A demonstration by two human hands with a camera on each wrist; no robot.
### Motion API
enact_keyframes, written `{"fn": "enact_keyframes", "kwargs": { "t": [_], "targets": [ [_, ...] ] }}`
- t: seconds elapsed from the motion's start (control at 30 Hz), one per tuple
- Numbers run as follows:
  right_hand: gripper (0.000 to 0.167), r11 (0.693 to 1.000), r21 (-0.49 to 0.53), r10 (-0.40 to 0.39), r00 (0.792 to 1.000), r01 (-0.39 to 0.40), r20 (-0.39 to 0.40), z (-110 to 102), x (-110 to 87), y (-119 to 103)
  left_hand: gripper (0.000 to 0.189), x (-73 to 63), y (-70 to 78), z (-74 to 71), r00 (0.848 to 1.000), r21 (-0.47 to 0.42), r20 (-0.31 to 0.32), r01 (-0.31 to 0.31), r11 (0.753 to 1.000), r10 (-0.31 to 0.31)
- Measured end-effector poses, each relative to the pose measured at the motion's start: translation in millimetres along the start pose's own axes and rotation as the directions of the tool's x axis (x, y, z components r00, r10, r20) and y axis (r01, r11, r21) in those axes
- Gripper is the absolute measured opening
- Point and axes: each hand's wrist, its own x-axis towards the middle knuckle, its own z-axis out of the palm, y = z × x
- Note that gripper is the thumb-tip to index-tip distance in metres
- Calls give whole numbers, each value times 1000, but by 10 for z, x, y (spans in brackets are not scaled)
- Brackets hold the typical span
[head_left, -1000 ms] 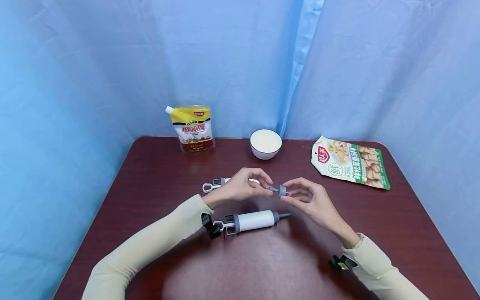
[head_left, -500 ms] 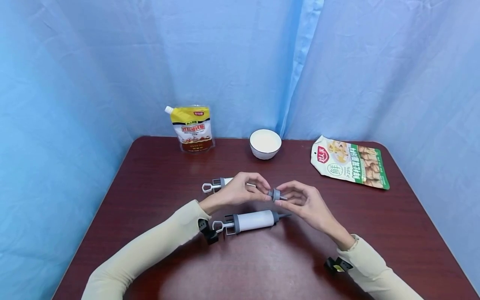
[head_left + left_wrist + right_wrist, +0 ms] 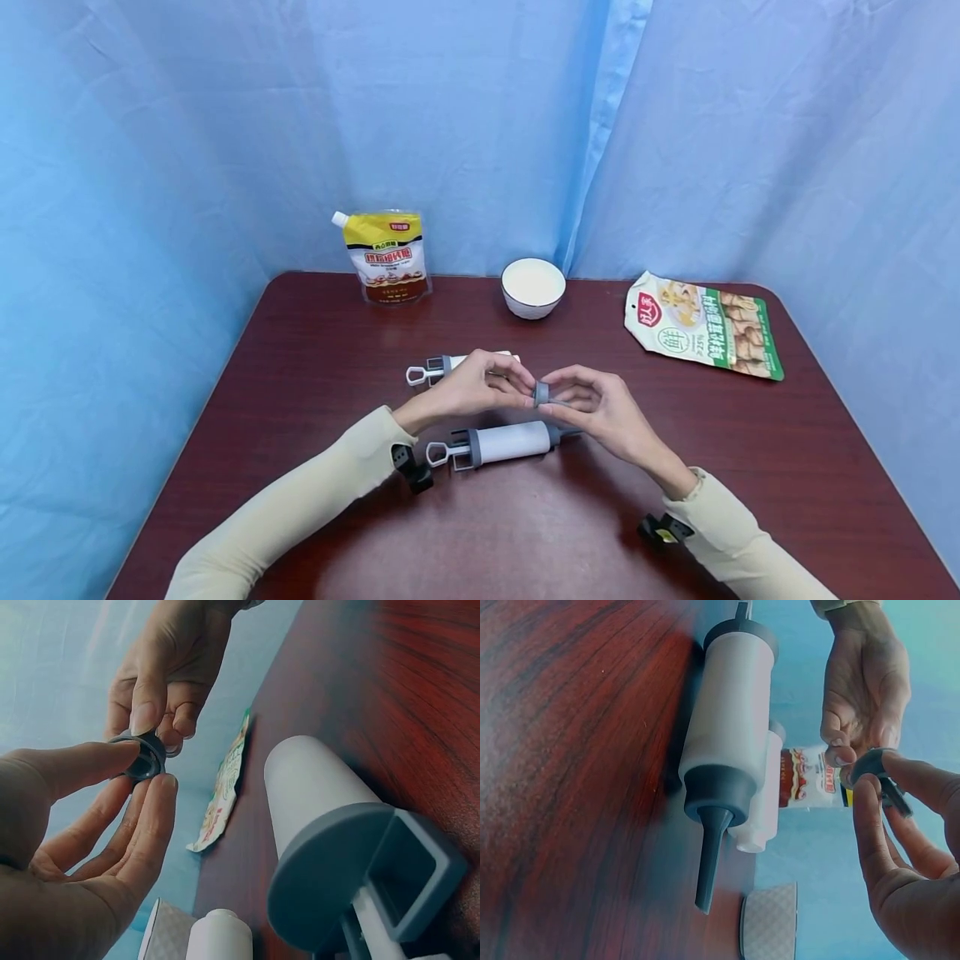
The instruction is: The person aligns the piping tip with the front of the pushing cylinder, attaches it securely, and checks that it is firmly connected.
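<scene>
My left hand point(image 3: 474, 387) and my right hand point(image 3: 606, 408) meet above the middle of the table. Between their fingertips is a small grey nozzle cap point(image 3: 542, 393), pinched by both. The left wrist view shows the hollow, ring-shaped opening of the cap point(image 3: 147, 757), with my left thumb at its rim. A short grey spout point(image 3: 896, 797) sticks out of it between my right fingers in the right wrist view. Below the hands lies a white icing syringe point(image 3: 513, 442) with grey fittings and a long tip. A second white syringe point(image 3: 455, 362), without a tip, lies partly hidden behind my left hand.
At the back edge stand a spouted pouch point(image 3: 388, 258) and a white bowl point(image 3: 532, 287). A green and white food packet point(image 3: 705, 327) lies at the back right. Blue curtains point(image 3: 450, 142) enclose the dark red table point(image 3: 337, 325).
The hands have shifted slightly left and closer together. The grey parts, seen with a gap between them a second ago, now sit together at the fingertips.
</scene>
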Motion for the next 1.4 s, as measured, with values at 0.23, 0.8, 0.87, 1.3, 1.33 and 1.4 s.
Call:
{"fn": "enact_keyframes", "kwargs": {
  "t": [0.23, 0.8, 0.87, 1.3, 1.33, 1.4],
  "targets": [
    [33, 1000, -8, 16, 1000, -16, 7, 20, 24, 3, 24, -47, -1, -6, 1000, -27, -4, 12, 1000, -12],
    [33, 1000, -30, 6, 1000, -5, 7, 16, 74, 63, 27, -114, -42, -123, 995, 125, -87, -41, 991, 52],
    [34, 1000, -22, 6, 1000, -6, 6, 15, 78, 67, 28, -136, -44, -155, 991, 185, -122, -39, 982, 62],
    [35, 1000, -16, 26, 1000, -26, 3, -3, 101, 121, 51, -222, -164, -374, 938, 548, -334, 109, 829, 97],
    [35, 999, -20, 29, 1000, -29, 2, -7, 99, 125, 53, -220, -180, -390, 935, 560, -342, 117, 820, 100],
    [35, 999, -26, 35, 999, -35, -1, -14, 96, 133, 57, -213, -219, -422, 930, 581, -355, 135, 803, 100]
  ]
}}
